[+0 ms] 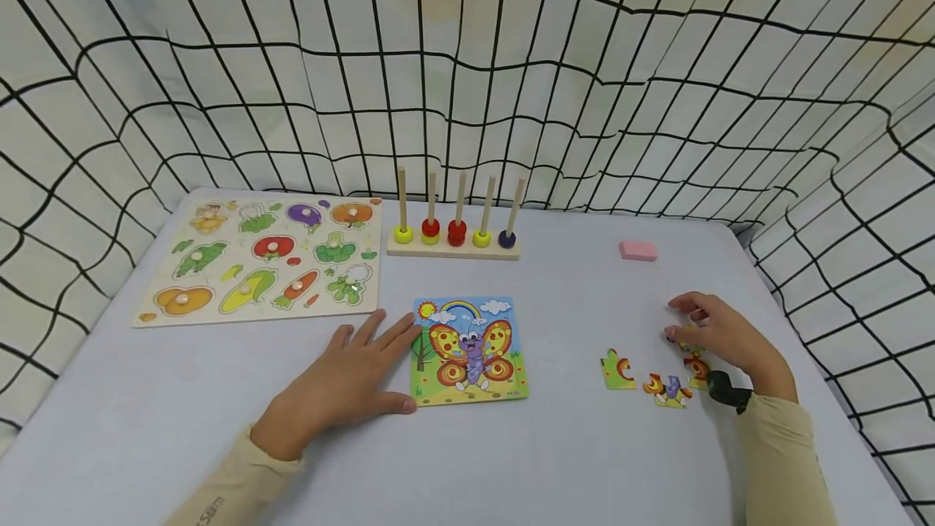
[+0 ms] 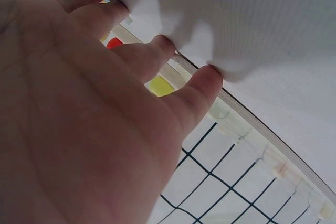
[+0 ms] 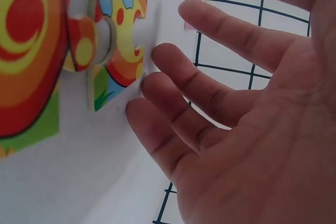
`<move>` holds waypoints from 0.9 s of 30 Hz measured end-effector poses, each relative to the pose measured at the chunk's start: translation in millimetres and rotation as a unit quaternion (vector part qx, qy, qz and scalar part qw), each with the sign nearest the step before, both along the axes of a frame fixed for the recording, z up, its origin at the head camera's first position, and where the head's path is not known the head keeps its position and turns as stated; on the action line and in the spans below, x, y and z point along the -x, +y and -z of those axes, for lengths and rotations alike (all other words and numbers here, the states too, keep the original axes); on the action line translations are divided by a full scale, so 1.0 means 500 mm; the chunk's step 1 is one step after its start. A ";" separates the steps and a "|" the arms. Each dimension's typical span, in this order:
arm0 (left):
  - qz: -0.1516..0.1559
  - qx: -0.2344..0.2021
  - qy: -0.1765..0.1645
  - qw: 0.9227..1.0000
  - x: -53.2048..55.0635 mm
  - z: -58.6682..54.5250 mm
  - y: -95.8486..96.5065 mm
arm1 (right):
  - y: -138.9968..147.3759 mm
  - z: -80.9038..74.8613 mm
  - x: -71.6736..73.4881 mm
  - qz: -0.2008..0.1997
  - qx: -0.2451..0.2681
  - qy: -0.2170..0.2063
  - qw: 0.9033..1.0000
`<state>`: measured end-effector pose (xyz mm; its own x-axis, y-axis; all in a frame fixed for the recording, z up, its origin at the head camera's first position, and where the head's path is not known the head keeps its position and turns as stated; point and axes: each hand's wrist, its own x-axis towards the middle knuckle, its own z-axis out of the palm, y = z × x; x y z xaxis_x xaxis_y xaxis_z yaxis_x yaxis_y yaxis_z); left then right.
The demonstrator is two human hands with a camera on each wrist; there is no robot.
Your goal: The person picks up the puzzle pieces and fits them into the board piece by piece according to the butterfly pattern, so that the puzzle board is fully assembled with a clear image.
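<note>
A square butterfly puzzle picture (image 1: 471,355) lies flat in the middle of the table. My left hand (image 1: 339,384) rests on the cloth with fingers spread, its fingertips and thumb tip right at the picture's left edge. On the right, my right hand (image 1: 734,339) hovers low among several loose puzzle pieces, fingers slightly bent and nothing held. In the right wrist view its fingertips come close beside one colourful puzzle piece (image 3: 118,72). A green-edged piece (image 1: 617,372) and a piece with purple on it (image 1: 669,392) lie left of this hand, which partly covers the others.
A vegetable peg board (image 1: 226,262) lies at the back left. Beside it stands a wooden stacking rack (image 1: 453,250) with coloured beads on upright pegs. A pink block (image 1: 639,251) sits at the back right. Black netting (image 1: 467,63) surrounds the table's back and sides.
</note>
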<state>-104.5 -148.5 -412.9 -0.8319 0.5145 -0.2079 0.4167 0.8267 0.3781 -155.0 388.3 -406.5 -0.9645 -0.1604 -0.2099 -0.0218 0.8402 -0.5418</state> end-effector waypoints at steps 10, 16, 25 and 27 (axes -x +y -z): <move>0.003 0.001 0.002 1.000 0.002 0.002 0.001 | 0.000 0.014 0.007 -0.009 -0.014 0.011 1.000; 0.002 0.000 0.003 1.000 0.002 0.005 -0.001 | -0.006 0.016 0.005 -0.009 -0.024 0.019 0.999; 0.000 -0.002 0.001 1.000 0.001 0.005 0.000 | -0.010 0.013 0.004 0.002 -0.038 0.018 0.999; 0.000 -0.001 0.001 1.000 0.001 0.005 0.000 | -0.007 0.012 0.003 -0.001 -0.037 0.017 0.999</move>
